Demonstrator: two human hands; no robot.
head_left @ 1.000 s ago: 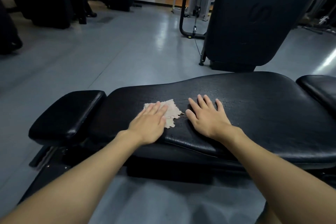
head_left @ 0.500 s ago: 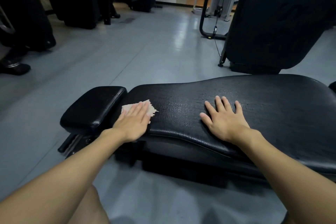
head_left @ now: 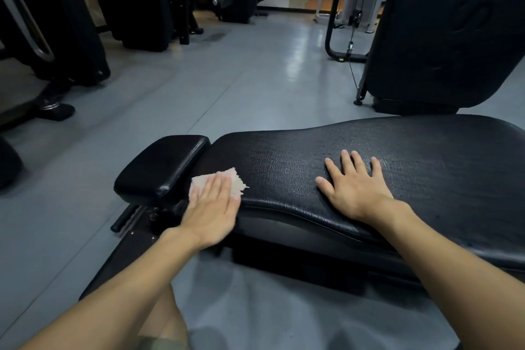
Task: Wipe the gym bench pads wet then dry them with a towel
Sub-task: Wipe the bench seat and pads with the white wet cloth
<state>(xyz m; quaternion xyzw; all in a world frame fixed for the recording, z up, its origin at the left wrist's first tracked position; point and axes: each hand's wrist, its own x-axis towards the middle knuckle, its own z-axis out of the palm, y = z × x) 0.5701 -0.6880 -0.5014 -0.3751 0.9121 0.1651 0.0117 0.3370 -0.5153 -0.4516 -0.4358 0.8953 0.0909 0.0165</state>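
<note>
A long black bench pad runs across the right half of the view, its textured surface glistening with droplets. A smaller black pad adjoins its left end. My left hand presses a pale, frayed cloth flat with straight fingers onto the left end of the long pad, at the gap between the two pads. Most of the cloth is hidden under my fingers. My right hand rests flat with spread fingers on the middle of the long pad.
The bench frame shows below the pads. A large black machine pad stands behind the bench at right. Dark gym machines line the left and back. Grey floor lies between them.
My left hand has slid the cloth leftward along the long pad to its left end. My right hand has stayed flat on the pad. The camera view has shifted left.
</note>
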